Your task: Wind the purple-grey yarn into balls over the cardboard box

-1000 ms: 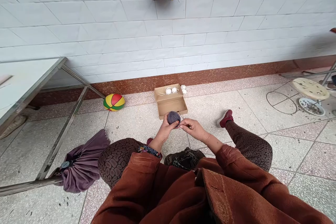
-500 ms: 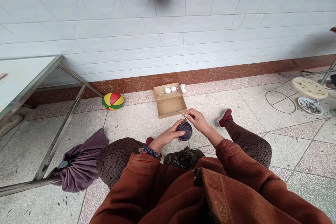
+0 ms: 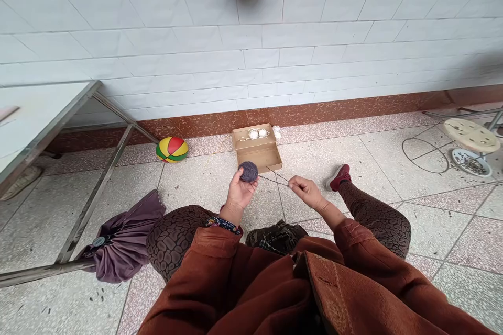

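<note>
My left hand (image 3: 240, 192) grips a dark purple-grey ball of yarn (image 3: 248, 171), raised in front of the open cardboard box (image 3: 257, 160). A strand of yarn (image 3: 271, 180) runs from the ball across to my right hand (image 3: 308, 192). Pinched in my right fingers are that strand and a thin, dark stick-like tool (image 3: 277, 174), whose kind is too small to tell. It points up and left toward the box's front edge. In the rear half of the box lie white balls of yarn (image 3: 253, 134), with more white yarn (image 3: 276, 132) beside it.
A metal-framed table (image 3: 51, 107) stands at the left, with a purple cloth umbrella-like bundle (image 3: 126, 238) by its lower bar. A colourful ball (image 3: 172, 149) rests near the wall. On the right are a stool (image 3: 471, 134) and a white dish (image 3: 471, 162) of small bits.
My left hand has moved up and left with the yarn ball and turned. My right hand has shifted right and down, so the hands are farther apart with yarn stretched between them.
</note>
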Available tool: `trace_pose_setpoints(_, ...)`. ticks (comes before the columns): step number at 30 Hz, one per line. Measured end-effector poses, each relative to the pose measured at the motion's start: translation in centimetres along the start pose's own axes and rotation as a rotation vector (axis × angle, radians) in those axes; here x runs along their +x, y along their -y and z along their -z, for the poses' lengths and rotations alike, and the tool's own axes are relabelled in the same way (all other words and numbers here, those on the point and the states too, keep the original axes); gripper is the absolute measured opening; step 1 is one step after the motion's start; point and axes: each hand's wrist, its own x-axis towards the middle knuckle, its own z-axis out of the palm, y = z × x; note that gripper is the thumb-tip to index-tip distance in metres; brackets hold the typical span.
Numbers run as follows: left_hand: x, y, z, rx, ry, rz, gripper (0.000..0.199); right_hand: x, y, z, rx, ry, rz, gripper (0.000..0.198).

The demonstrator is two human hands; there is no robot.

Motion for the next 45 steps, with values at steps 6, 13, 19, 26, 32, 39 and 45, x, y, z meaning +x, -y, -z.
trace_pose_setpoints(6,0.9,-0.2,0.8,0.228,-0.096,-0.057,0.034,-1.6,1.3,-1.2,-0.03,0.277,0.108,0.028)
trace_pose_setpoints(13,0.2,2.6,1.0,0.653,0.002,-0.165,0.056,1.3,5.3,-0.9,-0.148,0.229,0.297,0.024)
trace_pose_setpoints(19,-0.5,4.2,1.2,0.941,0.402,-0.114,0.065,4.8,3.3,-0.7,-0.185,0.012,0.353,0.022)
trace_pose_setpoints(26,-2.0,3.8,0.0,0.917,0.591,0.012,0.061,4.7,-0.1,-1.7,-0.096,-0.195,0.185,0.021)
trace_pose_setpoints(32,-2.1,4.3,0.0,0.791,0.59,0.089,0.059,4.0,-0.8,-2.5,-0.08,-0.203,0.082,0.019)
trace_pose_setpoints(39,-1.8,5.2,0.0,0.869,0.501,0.029,0.055,3.7,-1.0,-3.1,-0.091,-0.221,0.027,0.017)
trace_pose_setpoints(45,-2.4,5.2,-0.4,0.669,0.458,0.073,0.05,3.0,-2.4,-3.1,-0.117,-0.216,-0.015,0.021)
